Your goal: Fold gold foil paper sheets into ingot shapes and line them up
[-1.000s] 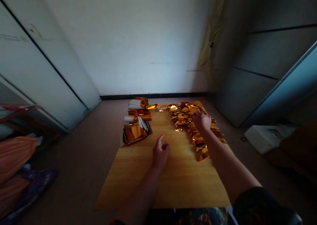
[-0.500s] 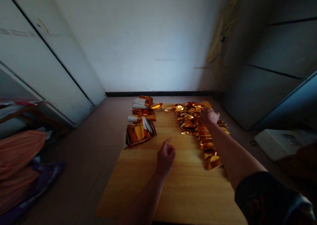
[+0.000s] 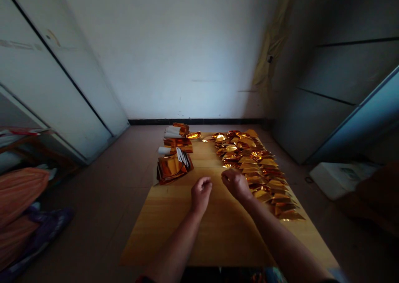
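My left hand (image 3: 201, 195) is above the middle of the wooden table (image 3: 199, 229), its fingers curled closed. My right hand (image 3: 238, 185) is close by on the right, also closed, beside the near left side of the folded gold foil pieces (image 3: 255, 154). I cannot make out anything in either hand. The folded pieces lie in overlapping rows along the right side of the table. On the left lies a stack of gold foil sheets (image 3: 173, 166), with more gold foil (image 3: 183, 145) and a white roll (image 3: 164, 150) behind it.
Rolled white and gold sheets (image 3: 174, 131) lie at the far left corner. A white box (image 3: 330, 179) stands on the floor at right. Orange cloth (image 3: 21, 195) hangs at left. Cabinets (image 3: 62, 79) and a wall (image 3: 187, 58) enclose the table.
My right hand has come back from the far right of the foil rows to beside my left hand. My left hand's fingers are more curled. The view has shifted slightly right.
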`<state>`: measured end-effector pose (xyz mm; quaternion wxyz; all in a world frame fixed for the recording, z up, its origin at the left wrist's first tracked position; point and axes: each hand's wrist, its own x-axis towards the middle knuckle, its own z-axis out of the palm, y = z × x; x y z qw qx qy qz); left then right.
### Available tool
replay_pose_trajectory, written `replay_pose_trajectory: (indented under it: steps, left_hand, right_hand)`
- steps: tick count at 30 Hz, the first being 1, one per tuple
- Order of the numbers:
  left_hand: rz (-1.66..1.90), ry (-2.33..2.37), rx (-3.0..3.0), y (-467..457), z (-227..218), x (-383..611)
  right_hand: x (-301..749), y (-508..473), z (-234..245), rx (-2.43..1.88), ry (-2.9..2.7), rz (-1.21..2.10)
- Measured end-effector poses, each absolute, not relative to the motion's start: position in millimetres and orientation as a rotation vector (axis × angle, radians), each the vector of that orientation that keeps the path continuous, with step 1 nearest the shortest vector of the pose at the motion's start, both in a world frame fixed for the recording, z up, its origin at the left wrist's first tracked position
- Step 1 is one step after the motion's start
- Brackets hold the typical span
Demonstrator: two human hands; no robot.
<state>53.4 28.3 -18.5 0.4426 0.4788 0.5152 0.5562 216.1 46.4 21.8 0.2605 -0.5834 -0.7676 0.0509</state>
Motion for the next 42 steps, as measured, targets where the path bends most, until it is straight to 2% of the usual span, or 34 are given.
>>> replay_pose_trajectory:
  steps: [5,11,15,19,23,36,42]
  left_hand:
    - [1.509,1.385,1.056,32.5,-5.0,18.2]
    - [1.741,1.569,0.860,45.3,6.5,-25.0]
    - [1.573,1.618,0.877,71.3,14.7,-28.8]
    - [1.396,1.859,0.934,101.4,19.9,-28.7]
    - [1.349,1.913,0.907,122.0,14.4,-31.9]
    - [1.439,1.986,0.874,125.3,1.3,-29.5]
    - [1.630,2.037,1.083,111.9,6.5,-24.8]
  right_hand:
    - [200.6,25.2,-4.5,-1.625,-2.122,0.227]
    - [197.8,26.0,-7.2,-1.695,-2.099,0.166]
    - [195.3,23.8,-4.7,-1.714,-2.126,0.134]
    - [194.8,23.2,-5.1,-1.699,-2.129,0.105]
    - [194.3,23.3,-5.3,-1.722,-2.123,0.104]
    - [193.2,26.0,-12.1,-1.735,-2.119,0.065]
    - [193.7,24.8,-7.8,-1.733,-2.126,0.082]
